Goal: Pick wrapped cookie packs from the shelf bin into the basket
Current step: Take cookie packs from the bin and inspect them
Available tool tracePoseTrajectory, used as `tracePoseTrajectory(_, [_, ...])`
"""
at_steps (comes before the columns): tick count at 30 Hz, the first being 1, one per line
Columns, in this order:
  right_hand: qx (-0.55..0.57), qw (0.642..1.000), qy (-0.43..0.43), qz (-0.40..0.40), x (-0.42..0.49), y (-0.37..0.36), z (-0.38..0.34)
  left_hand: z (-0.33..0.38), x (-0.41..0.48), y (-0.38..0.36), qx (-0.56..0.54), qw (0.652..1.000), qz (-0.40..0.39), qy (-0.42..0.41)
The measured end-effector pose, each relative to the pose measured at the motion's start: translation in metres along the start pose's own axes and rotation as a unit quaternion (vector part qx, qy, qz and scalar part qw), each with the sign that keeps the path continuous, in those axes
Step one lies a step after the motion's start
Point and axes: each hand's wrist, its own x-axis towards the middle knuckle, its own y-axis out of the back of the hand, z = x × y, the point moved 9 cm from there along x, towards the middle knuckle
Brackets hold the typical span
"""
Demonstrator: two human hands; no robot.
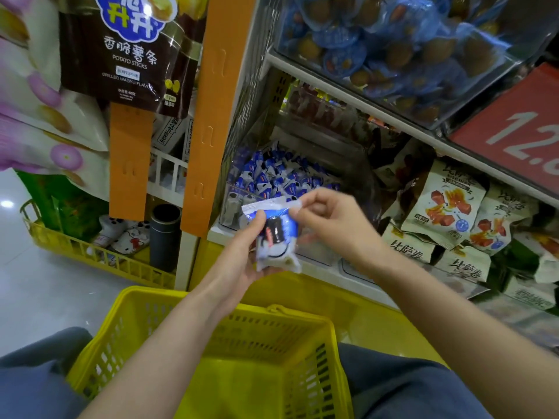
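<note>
A blue-and-white wrapped cookie pack (279, 234) is held upright in front of the shelf, above the far rim of the basket. My left hand (246, 255) grips its lower left side, thumb on the front. My right hand (328, 220) pinches its top right corner. Behind them a clear shelf bin (230, 207) holds several more blue cookie packs (272, 173). The yellow plastic basket (133, 322) sits below between my knees, and nothing is visible inside it.
Cream snack bags (447, 213) fill the shelf to the right. A clear tub of blue-wrapped snacks (393, 46) sits on the shelf above, beside a red price sign (520, 128). An orange shelf post (211, 116), hanging potato-stick bags (127, 52) and a yellow floor rack (99, 255) stand left.
</note>
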Motion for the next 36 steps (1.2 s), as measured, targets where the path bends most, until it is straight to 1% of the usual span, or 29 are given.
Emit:
tracePoseTrajectory(2, [0.033,0.999,-0.003,-0.028,-0.002,-0.013,0.008,0.002,-0.003,-0.006,0.013,1.000,-0.027,-0.009])
tracePoseTrajectory(3, [0.043,0.999,-0.002,-0.024,-0.002,-0.013,0.010,0.003,-0.004,-0.007,0.022,0.999,-0.031,-0.014])
tracePoseTrajectory(4, [0.040,0.999,0.008,-0.003,-0.001,-0.009,0.010,0.004,-0.006,-0.008,0.032,0.999,-0.031,-0.019])
tracePoseTrajectory(6, [-0.033,0.996,0.040,0.070,0.000,0.008,0.009,0.005,-0.008,-0.008,0.047,0.998,-0.027,-0.024])
tracePoseTrajectory(7, [-0.078,0.991,0.041,0.098,0.001,0.016,0.010,0.004,-0.008,-0.009,0.051,0.998,-0.027,-0.024])
tracePoseTrajectory(8, [-0.101,0.989,0.025,0.103,0.002,0.019,0.015,0.004,-0.008,-0.009,0.054,0.998,-0.026,-0.023])
tracePoseTrajectory(9, [-0.093,0.992,-0.008,0.083,0.003,0.017,0.022,0.003,-0.007,-0.009,0.058,0.998,-0.025,-0.023])
tracePoseTrajectory(11, [-0.027,0.997,-0.073,0.013,0.001,0.006,0.036,0.005,-0.007,-0.009,0.066,0.997,-0.027,-0.028])
tracePoseTrajectory(12, [-0.007,0.996,-0.091,-0.010,0.000,0.002,0.040,0.005,-0.006,-0.009,0.073,0.996,-0.027,-0.031])
tracePoseTrajectory(14, [0.017,0.994,-0.103,-0.024,-0.002,0.001,0.044,0.006,-0.005,-0.009,0.082,0.996,-0.029,-0.034])
tracePoseTrajectory(17, [0.028,0.996,-0.078,0.016,0.004,0.013,0.039,0.006,-0.005,-0.011,0.073,0.996,-0.036,-0.033])
tracePoseTrajectory(19, [0.013,0.995,-0.049,0.082,0.012,0.035,0.031,0.006,-0.004,-0.008,0.070,0.997,-0.024,-0.036])
tracePoseTrajectory(21, [-0.027,0.986,-0.015,0.164,0.019,0.066,0.020,0.006,-0.002,-0.001,0.077,0.996,0.003,-0.036])
tracePoseTrajectory(22, [-0.068,0.978,0.008,0.198,0.022,0.080,0.014,0.005,-0.001,0.003,0.080,0.996,0.017,-0.033])
tracePoseTrajectory(23, [-0.116,0.968,0.031,0.221,0.025,0.091,0.007,0.005,-0.001,0.006,0.082,0.996,0.028,-0.032])
tracePoseTrajectory(25, [-0.213,0.947,0.052,0.234,0.031,0.100,0.002,0.006,-0.001,0.008,0.087,0.995,0.044,-0.031])
tracePoseTrajectory(28, [-0.337,0.918,0.024,0.207,0.039,0.100,0.007,0.008,0.000,0.009,0.086,0.994,0.054,-0.036])
tracePoseTrajectory(31, [-0.465,0.874,-0.066,0.127,0.047,0.088,0.020,0.008,0.000,0.009,0.087,0.994,0.056,-0.034])
tracePoseTrajectory(33, [-0.498,0.856,-0.118,0.072,0.050,0.078,0.030,0.007,0.000,0.009,0.093,0.994,0.056,-0.032])
tracePoseTrajectory(34, [-0.503,0.852,-0.132,0.056,0.052,0.074,0.032,0.006,0.000,0.009,0.097,0.993,0.056,-0.030])
tracePoseTrajectory(36, [-0.505,0.848,-0.153,0.054,0.056,0.072,0.034,0.006,-0.001,0.009,0.106,0.993,0.055,-0.026])
